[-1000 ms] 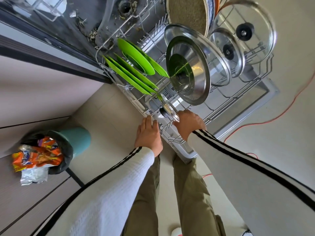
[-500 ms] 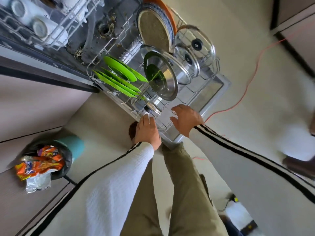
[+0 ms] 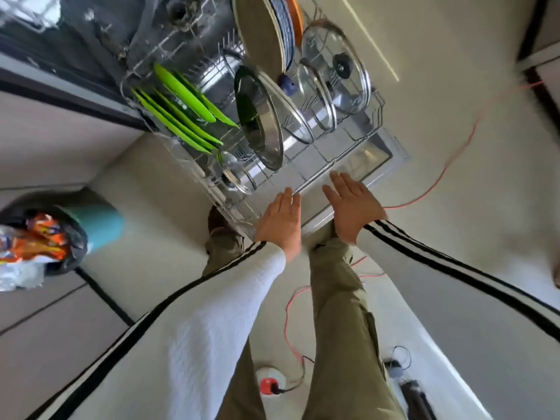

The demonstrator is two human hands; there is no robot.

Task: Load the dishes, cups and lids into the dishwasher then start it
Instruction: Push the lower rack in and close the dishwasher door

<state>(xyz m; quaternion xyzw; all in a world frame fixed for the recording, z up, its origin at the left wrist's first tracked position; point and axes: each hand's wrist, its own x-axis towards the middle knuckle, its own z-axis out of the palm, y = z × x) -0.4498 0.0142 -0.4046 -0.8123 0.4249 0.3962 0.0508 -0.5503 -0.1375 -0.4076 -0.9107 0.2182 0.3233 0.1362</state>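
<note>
Green plates (image 3: 181,116) are standing in the lower rack (image 3: 339,165) just beyond the left hand (image 3: 280,219). A steel lid (image 3: 266,131) and glass lids (image 3: 336,62) are sitting racked ahead of the right hand (image 3: 353,207), with big dishes (image 3: 260,34) at the far end. Both hands are hovering flat with fingers straight, holding nothing, at the rack's near rim; can't tell if they're touching it. Reading loading as mostly done: the rack is sitting pulled out over the open door (image 3: 391,165), so pushing in, closing and starting are remaining. The upper rack (image 3: 24,10), far beyond the left hand, is blurring out, so cups aren't confirmable. No control panel is showing.
</note>
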